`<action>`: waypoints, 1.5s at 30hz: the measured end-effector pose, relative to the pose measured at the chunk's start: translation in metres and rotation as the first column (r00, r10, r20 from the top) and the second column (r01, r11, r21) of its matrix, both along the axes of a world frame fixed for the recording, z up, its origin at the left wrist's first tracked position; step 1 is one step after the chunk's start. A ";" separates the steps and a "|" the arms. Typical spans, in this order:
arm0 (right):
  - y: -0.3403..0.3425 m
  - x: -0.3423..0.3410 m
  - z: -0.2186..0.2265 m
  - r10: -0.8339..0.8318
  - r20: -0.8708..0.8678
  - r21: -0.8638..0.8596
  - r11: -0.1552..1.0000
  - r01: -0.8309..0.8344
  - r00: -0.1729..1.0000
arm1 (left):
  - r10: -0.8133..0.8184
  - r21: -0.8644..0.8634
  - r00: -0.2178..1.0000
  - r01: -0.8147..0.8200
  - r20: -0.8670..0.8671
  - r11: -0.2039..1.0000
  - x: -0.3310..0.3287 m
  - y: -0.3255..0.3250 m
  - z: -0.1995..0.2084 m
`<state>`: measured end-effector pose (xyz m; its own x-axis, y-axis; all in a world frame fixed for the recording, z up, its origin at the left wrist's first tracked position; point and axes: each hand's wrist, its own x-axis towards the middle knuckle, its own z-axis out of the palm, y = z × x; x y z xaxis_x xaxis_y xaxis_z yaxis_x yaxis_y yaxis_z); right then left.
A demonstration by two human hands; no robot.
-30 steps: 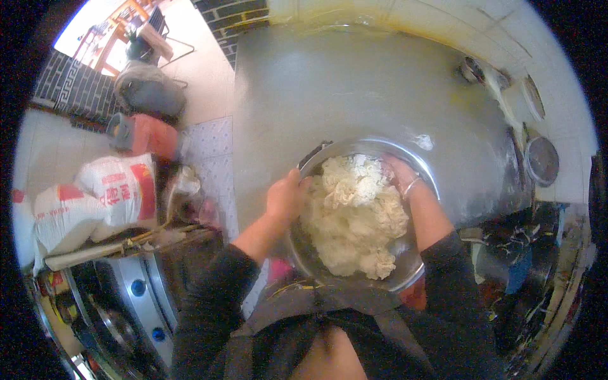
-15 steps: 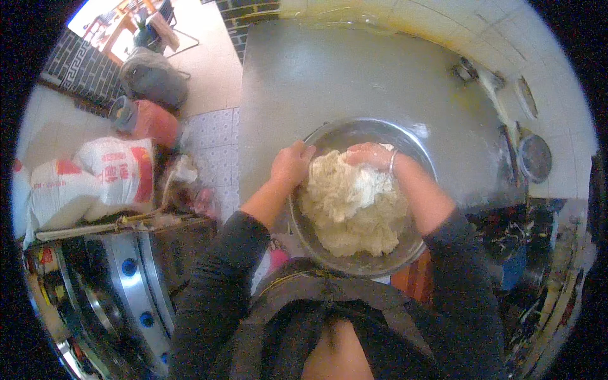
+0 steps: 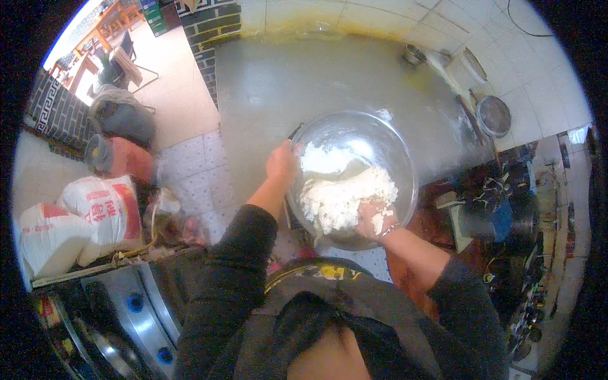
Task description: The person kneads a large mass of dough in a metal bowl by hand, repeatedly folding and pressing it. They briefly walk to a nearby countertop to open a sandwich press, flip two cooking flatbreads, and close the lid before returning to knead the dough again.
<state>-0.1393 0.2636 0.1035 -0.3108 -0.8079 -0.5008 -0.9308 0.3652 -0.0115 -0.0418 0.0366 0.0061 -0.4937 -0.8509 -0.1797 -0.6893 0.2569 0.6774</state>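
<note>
A wide, shiny metal bowl sits at the near edge of the grey worktop, partly overhanging it. My left hand is closed round the bowl's left rim. Inside lies a rough, pale lump of dough, with loose white flour behind it at the far left of the bowl. My right hand grips the dough's near right edge, its fingers partly hidden in the lump. Bits of dough stick to the back of this hand, and a bracelet circles the wrist.
The grey worktop stretches away behind the bowl. A round sieve-like pan and a small metal pot are along its right side. White sacks stand at left, above a steel appliance with blue knobs. Cluttered shelving is at right.
My right hand has moved from the dough's far side to its near right edge. The dough has changed shape, baring the bowl's far wall and loose flour. My left hand stays on the rim.
</note>
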 end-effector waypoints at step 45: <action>-0.140 -0.137 -0.062 -0.203 0.599 -0.243 0.875 0.417 0.775 | -0.092 -0.101 0.990 0.104 0.110 0.989 0.004 -0.020 0.016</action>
